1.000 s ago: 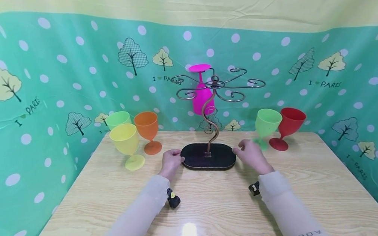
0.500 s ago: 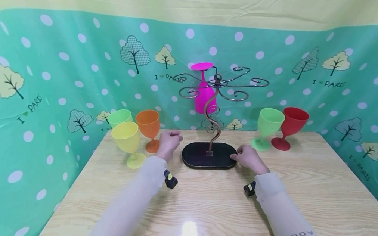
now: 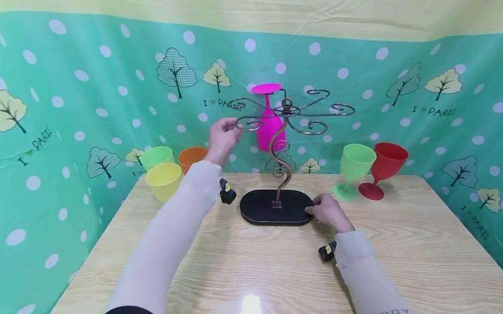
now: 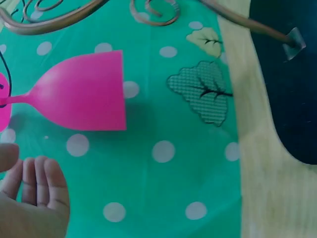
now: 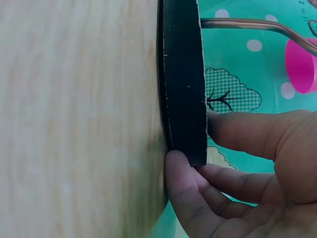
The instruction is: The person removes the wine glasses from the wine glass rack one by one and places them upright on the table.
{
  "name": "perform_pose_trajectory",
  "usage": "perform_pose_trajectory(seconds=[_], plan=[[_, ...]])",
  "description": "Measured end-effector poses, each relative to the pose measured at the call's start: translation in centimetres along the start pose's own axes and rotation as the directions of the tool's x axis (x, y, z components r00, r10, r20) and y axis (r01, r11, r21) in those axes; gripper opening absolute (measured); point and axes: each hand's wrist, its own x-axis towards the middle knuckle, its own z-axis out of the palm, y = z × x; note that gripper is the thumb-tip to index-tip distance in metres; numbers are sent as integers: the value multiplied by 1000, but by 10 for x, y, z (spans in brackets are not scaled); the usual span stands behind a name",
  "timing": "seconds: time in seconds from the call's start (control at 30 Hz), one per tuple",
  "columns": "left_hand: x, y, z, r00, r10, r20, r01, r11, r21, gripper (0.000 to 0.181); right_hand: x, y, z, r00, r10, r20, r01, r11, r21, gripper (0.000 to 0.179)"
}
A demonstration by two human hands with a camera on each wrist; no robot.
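A wire goblet rack (image 3: 281,164), with curled arms on a wavy copper stem, stands on its black oval base (image 3: 276,214). From one arm hangs a magenta goblet (image 3: 270,130), upside down. My left hand (image 3: 224,139) is raised at the rack's left side, fingertips right at the end of a front curl (image 3: 248,124). In the left wrist view its fingers (image 4: 42,181) are bent and the thumb lies near them; I cannot tell whether they pinch the wire. My right hand (image 3: 328,210) grips the base's right end, thumb on top, fingers (image 5: 181,173) at the lower edge.
Left on the wooden table (image 3: 261,271) stand yellow (image 3: 163,179), light green (image 3: 156,157) and orange (image 3: 192,157) goblets, partly behind my left arm. At the right are another light green goblet (image 3: 356,160) and a red one (image 3: 388,159). A patterned cloth (image 3: 137,87) hangs close behind.
My left hand has let go of the base's left end and risen to the curl at upper left. The right hand stays at the base; the rack stands as before.
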Motion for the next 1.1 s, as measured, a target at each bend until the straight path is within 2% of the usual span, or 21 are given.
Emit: perform_pose_trajectory(seconds=[0.13, 0.27, 0.4, 0.47, 0.57, 0.63, 0.73, 0.8, 0.9, 1.1], plan=[[10, 6, 8, 995, 98, 25, -97, 994, -50, 34, 1, 2, 3, 1000, 3, 5, -3, 1000, 20, 35], [18, 12, 14, 976, 200, 86, -183, 968, -175, 42, 1, 1, 4, 1000, -1, 17, 0, 999, 52, 38], [22, 22, 18, 949, 271, 161, -222, 938, -267, 50, 1, 1, 3, 1000, 4, 15, -5, 998, 58, 37], [20, 29, 19, 937, 294, 191, -238, 934, -266, 53, 1, 1, 2, 1000, 9, 12, -10, 998, 56, 37], [16, 36, 22, 919, 316, 237, -238, 922, -306, 60, 1, 2, 1, 1000, 14, 9, -14, 999, 49, 37], [17, 36, 25, 908, 332, 256, -239, 911, -335, 62, 1, 2, 1, 1000, 11, 10, -12, 999, 42, 38], [22, 32, 28, 895, 370, 250, -269, 894, -359, 61, 1, 2, 2, 1000, 11, 5, -11, 999, 32, 38], [23, 30, 30, 892, 394, 224, -308, 889, -339, 58, 2, 1, 3, 1000, 15, 6, -16, 999, 33, 37], [25, 29, 33, 894, 410, 181, -348, 890, -295, 53, 2, 2, 2, 1000, 21, 6, -21, 999, 35, 36], [27, 30, 29, 905, 408, 119, -368, 892, -261, 49, 1, 3, 2, 1000, 22, 7, -22, 999, 29, 33]])
